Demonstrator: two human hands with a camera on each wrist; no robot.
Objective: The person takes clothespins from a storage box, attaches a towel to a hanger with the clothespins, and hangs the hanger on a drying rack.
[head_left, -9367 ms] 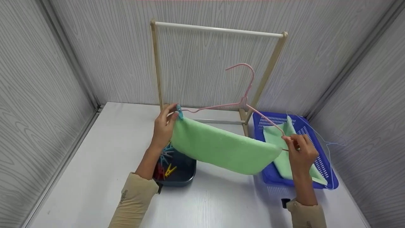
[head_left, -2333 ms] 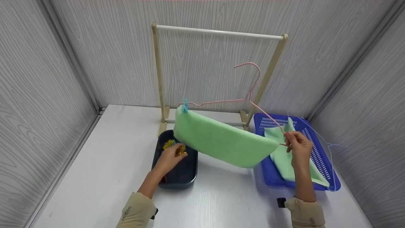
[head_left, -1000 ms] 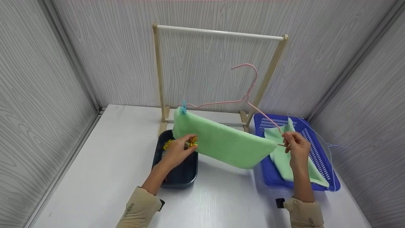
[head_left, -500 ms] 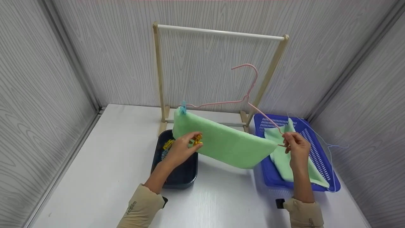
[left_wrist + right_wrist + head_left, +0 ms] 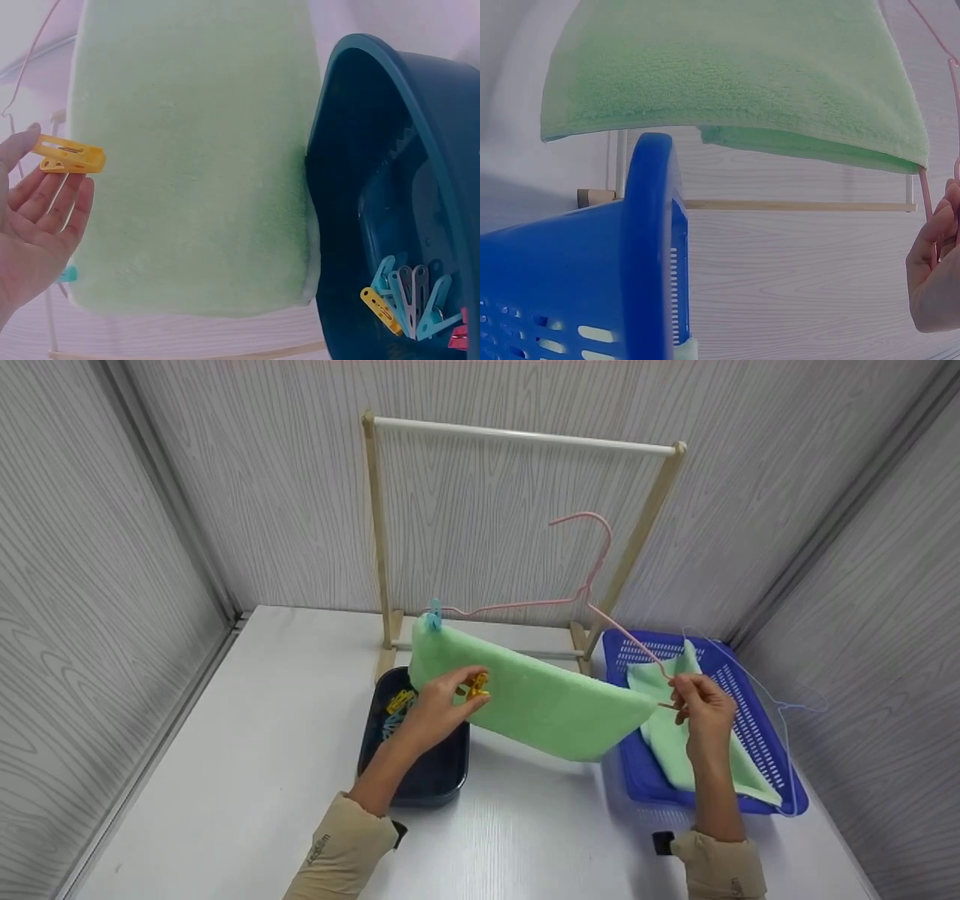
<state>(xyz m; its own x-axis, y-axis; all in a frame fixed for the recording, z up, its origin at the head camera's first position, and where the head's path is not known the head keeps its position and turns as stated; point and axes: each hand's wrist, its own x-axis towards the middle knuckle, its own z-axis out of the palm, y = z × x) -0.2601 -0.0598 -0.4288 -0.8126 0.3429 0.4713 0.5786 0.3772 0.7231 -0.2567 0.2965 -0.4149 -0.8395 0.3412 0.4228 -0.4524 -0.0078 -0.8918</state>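
A green towel is folded over the lower bar of a pink hanger. One blue clothespin clips it near the hanger's left end. My right hand grips the hanger's right end and keeps it in the air. In front of the towel, my left hand pinches a yellow clothespin between thumb and fingers. The left wrist view shows that yellow clothespin by its handle ends, apart from the cloth. Below the towel's left part stands a dark bin holding several clothespins.
A drying rack with a white top bar and wooden legs stands at the back. At right, a blue basket contains another green towel, and a light blue hanger leans over its edge.
A blue clothespin held at the towel's left corner was let go and stays clipped. My left hand took a yellow clothespin from the bin and has moved right across the towel's front.
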